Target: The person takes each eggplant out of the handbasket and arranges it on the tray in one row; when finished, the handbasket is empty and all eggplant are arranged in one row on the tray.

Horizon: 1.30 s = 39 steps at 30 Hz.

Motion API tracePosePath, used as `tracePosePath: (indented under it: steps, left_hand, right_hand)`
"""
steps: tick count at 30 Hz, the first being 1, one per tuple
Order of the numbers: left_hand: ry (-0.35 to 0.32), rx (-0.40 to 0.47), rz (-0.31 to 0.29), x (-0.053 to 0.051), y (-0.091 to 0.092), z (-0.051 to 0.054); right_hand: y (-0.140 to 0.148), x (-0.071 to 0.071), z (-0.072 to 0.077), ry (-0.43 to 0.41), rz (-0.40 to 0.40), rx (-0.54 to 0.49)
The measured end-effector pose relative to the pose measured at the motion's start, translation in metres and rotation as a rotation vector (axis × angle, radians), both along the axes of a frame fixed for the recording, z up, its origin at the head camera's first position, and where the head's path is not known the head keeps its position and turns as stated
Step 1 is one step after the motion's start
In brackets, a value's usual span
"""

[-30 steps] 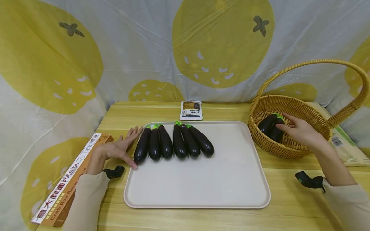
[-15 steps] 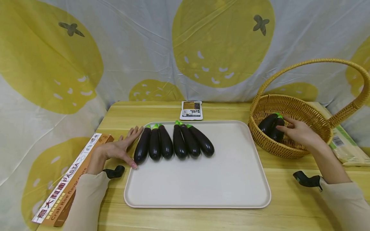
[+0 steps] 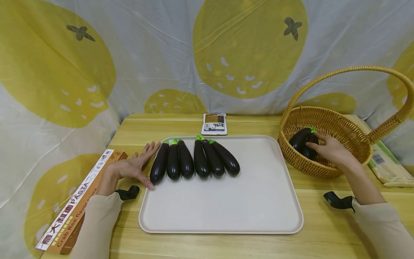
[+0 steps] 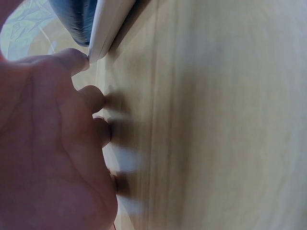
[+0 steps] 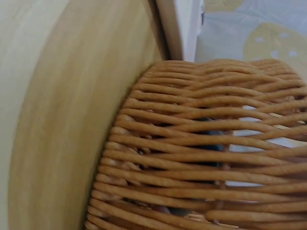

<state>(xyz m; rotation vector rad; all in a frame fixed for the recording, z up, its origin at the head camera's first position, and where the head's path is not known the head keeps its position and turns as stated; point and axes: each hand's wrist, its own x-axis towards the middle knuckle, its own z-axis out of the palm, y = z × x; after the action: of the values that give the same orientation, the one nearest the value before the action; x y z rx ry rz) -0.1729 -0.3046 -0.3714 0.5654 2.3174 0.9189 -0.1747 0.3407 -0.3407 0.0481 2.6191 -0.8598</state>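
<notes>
On the right, my right hand (image 3: 331, 149) reaches into a wicker basket (image 3: 300, 163), thumb and fingers around the upper part of an eggplant (image 3: 311, 153). Another eggplant (image 3: 299, 138) lies against it on the left. A white tray (image 3: 223, 205) bears two groups of dark eggplants, green stems pointing away; the leftmost eggplant (image 3: 159, 163) is closest to my left hand (image 3: 133, 168). That hand has its fingers spread at the tray's left edge, the thumb touching the rim. In the right wrist view the basket's woven side (image 5: 192, 153) hides the fingers.
A long pasta box (image 3: 79, 201) lies left, beside the left forearm. A small packet (image 3: 214, 124) sits behind the tray. Under the basket's right side is a flat bag (image 3: 388, 163). The basket's tall handle (image 3: 349, 69) arches above it. A patterned curtain (image 3: 155, 54) hangs behind.
My right hand has moved slightly left inside the basket, and its thumb and fingers have come around the right-hand eggplant. The left hand and the eggplants on the tray look unchanged.
</notes>
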Motion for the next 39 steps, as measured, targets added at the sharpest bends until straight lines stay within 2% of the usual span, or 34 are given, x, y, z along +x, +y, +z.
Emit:
tracePosePath:
  steps: [4, 13, 19, 26, 39]
  left_hand:
    - [0.002, -0.001, -0.001, 0.000, 0.000, 0.000]
    - [0.003, -0.005, 0.000, 0.000, 0.000, 0.000]
    - [0.001, -0.012, 0.003, 0.000, 0.000, 0.001]
    - [0.003, -0.011, 0.000, -0.001, 0.001, 0.002]
    - [0.003, -0.020, 0.006, -0.001, 0.000, 0.002]
  right_hand:
    - [-0.002, -0.001, -0.004, 0.015, -0.003, -0.030]
    - [-0.004, -0.002, -0.002, -0.002, -0.005, -0.010]
    - [-0.003, -0.002, -0.003, 0.020, -0.019, -0.038]
    - [-0.001, -0.002, -0.003, 0.001, -0.043, -0.060]
    - [0.006, 0.002, 0.009, -0.041, -0.045, -0.089]
